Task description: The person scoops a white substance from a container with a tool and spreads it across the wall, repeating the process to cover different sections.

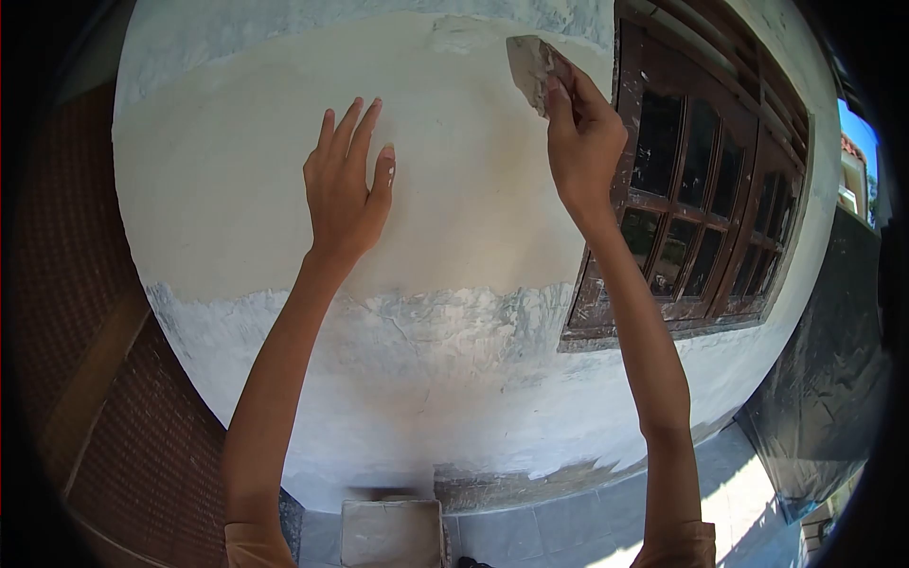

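My right hand (587,151) grips a putty knife (526,68), its flat blade smeared with plaster, near the upper right of the wall. The blade is at or close to the wall beside the window frame; whether it touches is hard to tell. My left hand (343,194) is raised with its fingers spread, palm toward the wall, and holds nothing. A white spot marks its thumb. Both hands are in front of the wall (464,180), which has a wide smooth cream band of filler. Above and below that band the surface is patchy, white and grey.
A brown wooden window (689,180) with small panes stands to the right. Below, a pale rectangular container (441,532) sits on the grey tiled floor (559,521). A brown woven panel (57,256) lines the left side, and a dark sheet (814,369) hangs far right.
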